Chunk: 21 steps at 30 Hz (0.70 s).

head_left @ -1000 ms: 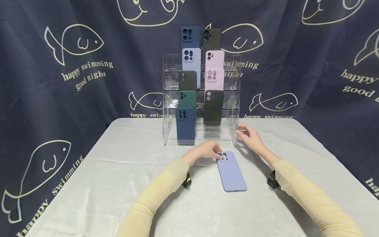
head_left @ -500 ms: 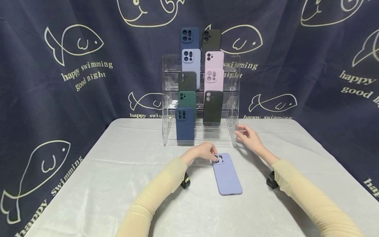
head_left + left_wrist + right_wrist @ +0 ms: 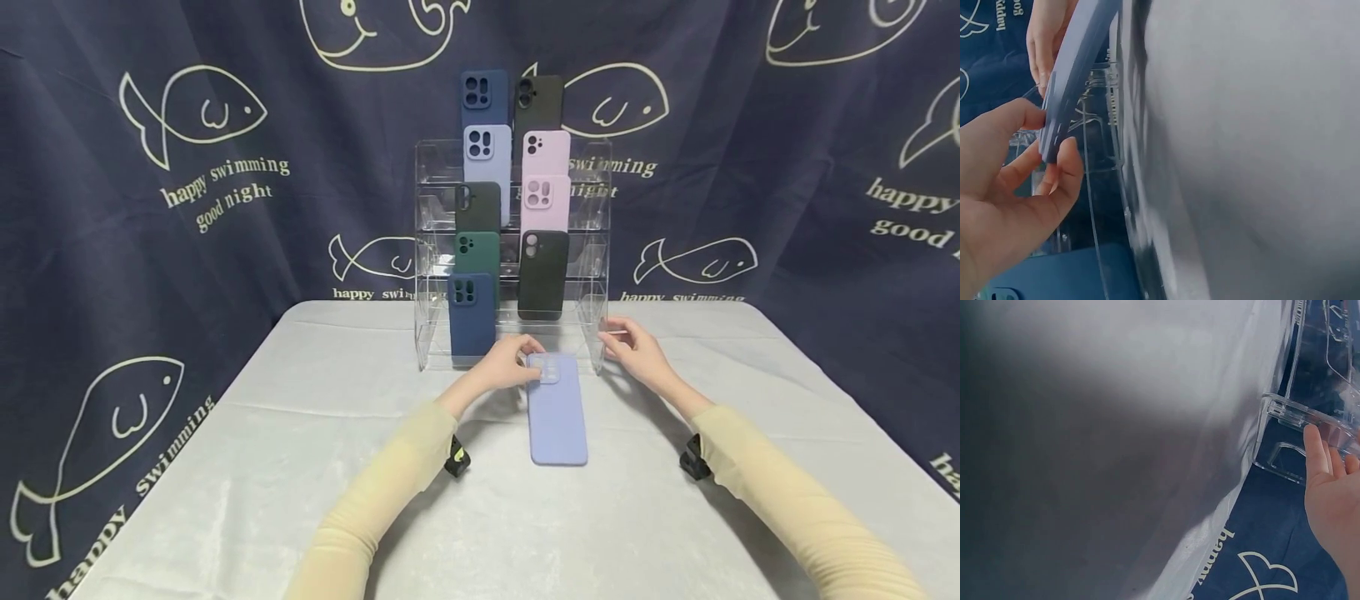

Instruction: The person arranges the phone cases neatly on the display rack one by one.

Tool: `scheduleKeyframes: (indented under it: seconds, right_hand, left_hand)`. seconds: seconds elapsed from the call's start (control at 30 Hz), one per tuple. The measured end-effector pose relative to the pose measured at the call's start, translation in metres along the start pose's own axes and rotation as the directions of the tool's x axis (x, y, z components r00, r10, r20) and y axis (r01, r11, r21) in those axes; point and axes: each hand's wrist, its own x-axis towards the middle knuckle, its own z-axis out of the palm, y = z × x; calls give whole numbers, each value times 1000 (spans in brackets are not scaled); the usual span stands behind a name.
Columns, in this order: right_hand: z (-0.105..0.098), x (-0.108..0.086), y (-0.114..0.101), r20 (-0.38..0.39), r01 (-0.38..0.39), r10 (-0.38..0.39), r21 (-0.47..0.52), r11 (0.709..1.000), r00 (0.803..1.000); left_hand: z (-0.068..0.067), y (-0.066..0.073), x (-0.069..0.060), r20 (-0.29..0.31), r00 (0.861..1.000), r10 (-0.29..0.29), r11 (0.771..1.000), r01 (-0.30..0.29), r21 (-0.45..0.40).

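My left hand point(image 3: 504, 363) grips the camera end of a lavender phone case point(image 3: 557, 421), thumb on one face and fingers on the other. In the left wrist view the case point(image 3: 1079, 62) appears nearly edge-on, raised off the table and tilted. Just behind stands a clear acrylic display rack point(image 3: 588, 340). At its right side panel, my right hand point(image 3: 637, 352) holds the lower edge between thumb and fingers. The right wrist view shows this hand point(image 3: 1334, 500) against the clear panel point(image 3: 1279, 412); some fingertips are hard to make out through the plastic.
On the rack's left stand dark blue point(image 3: 472, 321), green point(image 3: 477, 254), black point(image 3: 477, 212) and light blue point(image 3: 487, 175) cases. Its right column has black point(image 3: 543, 279) and pink point(image 3: 546, 208) ones. A white cloth point(image 3: 315, 467) covers the table; a navy fish-print curtain point(image 3: 300, 258) hangs behind.
The lavender case slid slightly left, then rose off the table toward the rack in my left hand, its camera end lifted. My right hand stays at the rack's right side.
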Motion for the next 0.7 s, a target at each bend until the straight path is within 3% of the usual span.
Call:
scheduleKeyframes:
  seconds: [0.23,0.5,0.6,0.7]
  right_hand:
    - [-1,-3,-4,-3,0,0,35,999,1000]
    - [-4,-2,-6,-5,11,-11,30,999,1000]
    - [-3,-3,-6,-3,16,-16,35,999,1000]
    - [-1,-4,-6,1,15,-15,40,999,1000]
  left_hand:
    - [-13,4,-4,-167,983,79,996,-84,-25]
    - [-29,16,-1,-284,951,124,988,-145,-52]
    - [-40,21,1,-348,927,139,983,-171,-65]
    - [-53,26,4,-429,890,156,978,-200,-60]
